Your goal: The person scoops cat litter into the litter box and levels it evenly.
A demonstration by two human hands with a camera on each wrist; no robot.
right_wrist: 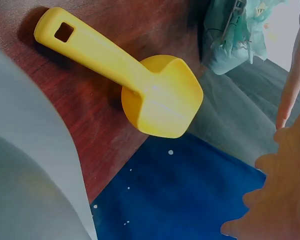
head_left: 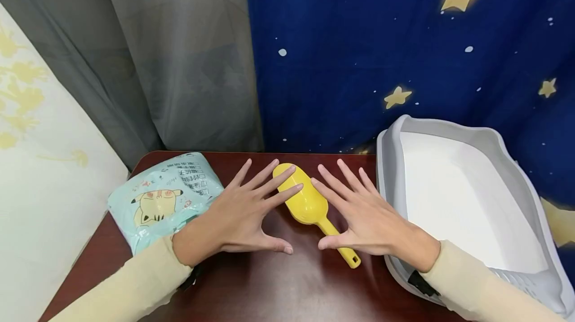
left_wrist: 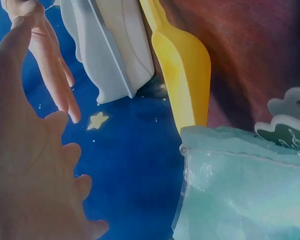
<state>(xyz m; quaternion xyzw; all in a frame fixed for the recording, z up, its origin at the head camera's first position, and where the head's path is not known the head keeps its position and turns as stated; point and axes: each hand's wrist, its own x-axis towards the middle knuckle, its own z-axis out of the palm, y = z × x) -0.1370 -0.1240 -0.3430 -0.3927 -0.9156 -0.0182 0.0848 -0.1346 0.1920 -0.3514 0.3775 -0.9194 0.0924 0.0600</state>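
My left hand (head_left: 242,214) is held with its fingers spread, near a pale teal plastic bag (head_left: 163,199) with a cartoon print. To the right, my right hand (head_left: 366,219) spreads its fingers the same way and holds nothing. A yellow scoop (head_left: 310,207) lies on the table between them, its handle pointing toward the front right. Part of that handle is hidden behind the right thumb. The right wrist view shows the scoop (right_wrist: 162,100) and the square hole in its handle. Beside the right forearm stands a grey litter box (head_left: 394,172) with a white inside.
The dark red wooden table (head_left: 287,292) has its back edge against a grey curtain (head_left: 193,62) and a blue star-patterned curtain (head_left: 341,62). A white wall (head_left: 54,172) borders the left side. Beside the bag, a cloud-shaped grey item (left_wrist: 290,112) shows in the left wrist view.
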